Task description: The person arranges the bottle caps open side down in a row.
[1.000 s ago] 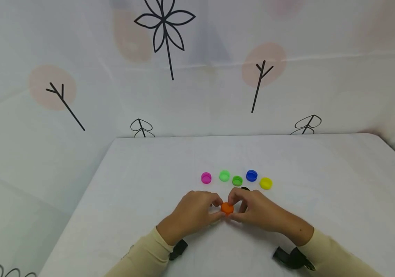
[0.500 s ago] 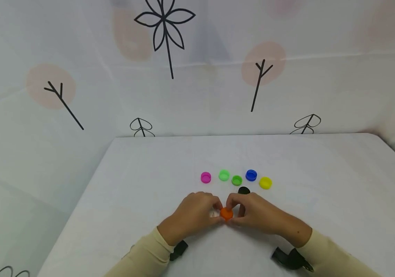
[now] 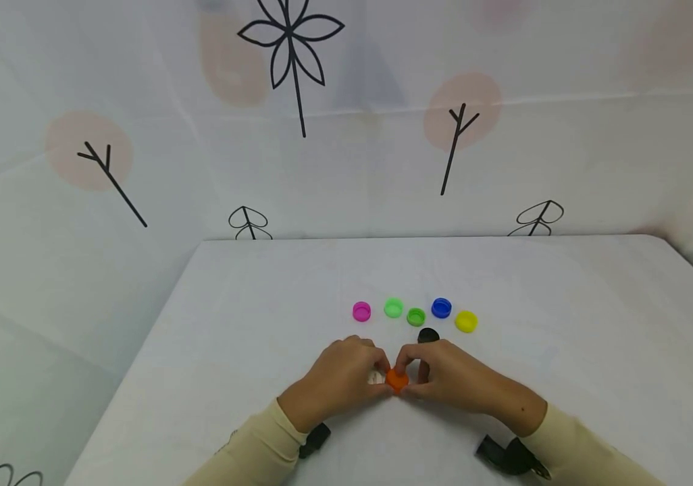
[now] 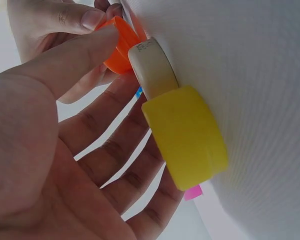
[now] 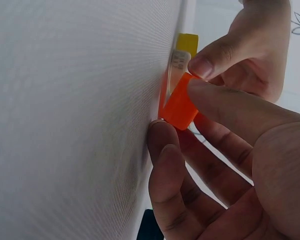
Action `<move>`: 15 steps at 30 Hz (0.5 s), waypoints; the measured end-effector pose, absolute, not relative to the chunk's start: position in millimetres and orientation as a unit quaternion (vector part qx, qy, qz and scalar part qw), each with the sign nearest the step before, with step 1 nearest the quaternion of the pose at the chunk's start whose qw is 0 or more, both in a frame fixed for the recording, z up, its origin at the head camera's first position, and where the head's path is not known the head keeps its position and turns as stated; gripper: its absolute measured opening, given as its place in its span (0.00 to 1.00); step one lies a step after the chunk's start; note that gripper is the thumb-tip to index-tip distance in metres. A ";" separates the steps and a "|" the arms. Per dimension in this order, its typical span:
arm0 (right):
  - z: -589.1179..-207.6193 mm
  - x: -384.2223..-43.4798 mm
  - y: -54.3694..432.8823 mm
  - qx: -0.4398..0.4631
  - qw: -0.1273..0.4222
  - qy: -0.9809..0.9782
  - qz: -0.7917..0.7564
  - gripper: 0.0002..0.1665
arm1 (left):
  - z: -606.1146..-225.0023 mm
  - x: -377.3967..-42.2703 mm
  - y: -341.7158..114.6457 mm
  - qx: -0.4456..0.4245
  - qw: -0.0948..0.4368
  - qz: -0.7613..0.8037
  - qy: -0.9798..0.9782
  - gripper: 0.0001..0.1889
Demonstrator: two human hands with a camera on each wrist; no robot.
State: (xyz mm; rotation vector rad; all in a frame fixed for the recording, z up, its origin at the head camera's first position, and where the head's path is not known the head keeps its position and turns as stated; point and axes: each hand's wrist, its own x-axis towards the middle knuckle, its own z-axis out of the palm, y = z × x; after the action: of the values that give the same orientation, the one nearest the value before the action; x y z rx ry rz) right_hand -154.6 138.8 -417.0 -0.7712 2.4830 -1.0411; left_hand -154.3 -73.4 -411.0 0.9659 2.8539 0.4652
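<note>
An orange bottle cap [image 3: 397, 381] is pinched between both hands near the front of the table. My left hand [image 3: 342, 372] grips its left side with thumb and fingertips. From the right, my right hand [image 3: 454, 378] pinches it between thumb and forefinger. The right wrist view shows the orange cap [image 5: 181, 102] leaning at a slant. Beside it, within the left hand's curve, are a whitish cap with small print [image 4: 153, 69] and a yellow cap [image 4: 186, 137], which the left hand mostly hides from the head view.
Behind the hands lie a black cap [image 3: 428, 335], a magenta cap [image 3: 361, 312], a light green cap [image 3: 393, 308], a green cap [image 3: 416, 317], a blue cap [image 3: 441, 308] and another yellow cap [image 3: 466, 322]. A white cloth covers the table [image 3: 273, 290]. A patterned sheet [image 3: 371, 169] hangs behind.
Both hands have drawn slightly toward the person with the orange cap between them. The black cap, partly hidden before, shows more fully. The caps behind stay put.
</note>
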 end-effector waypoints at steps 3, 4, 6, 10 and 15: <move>-416.7 -154.8 139.0 -0.273 0.168 0.874 -0.364 0.11 | -411.3 -154.5 -73.5 0.317 0.045 0.150 0.935 0.11; -416.6 -154.7 139.0 -0.274 0.168 0.874 -0.364 0.11 | -411.3 -154.4 -73.5 0.317 0.044 0.150 0.935 0.11; -416.6 -154.6 139.0 -0.276 0.166 0.874 -0.364 0.11 | -411.3 -154.3 -73.4 0.318 0.042 0.149 0.935 0.11; -416.8 -154.6 138.9 -0.277 0.167 0.874 -0.363 0.11 | -411.0 -154.0 -73.0 0.319 0.039 0.149 0.935 0.11; -417.5 -155.5 138.8 -0.269 0.169 0.878 -0.359 0.11 | -413.1 -154.5 -71.8 0.319 0.036 0.142 0.937 0.11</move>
State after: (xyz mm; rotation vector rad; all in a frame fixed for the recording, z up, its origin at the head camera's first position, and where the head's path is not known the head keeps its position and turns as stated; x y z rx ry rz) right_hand -155.5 138.8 -417.5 -0.7649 2.4940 -1.0200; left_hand -154.5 -71.8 -413.1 0.9784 2.8760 0.4345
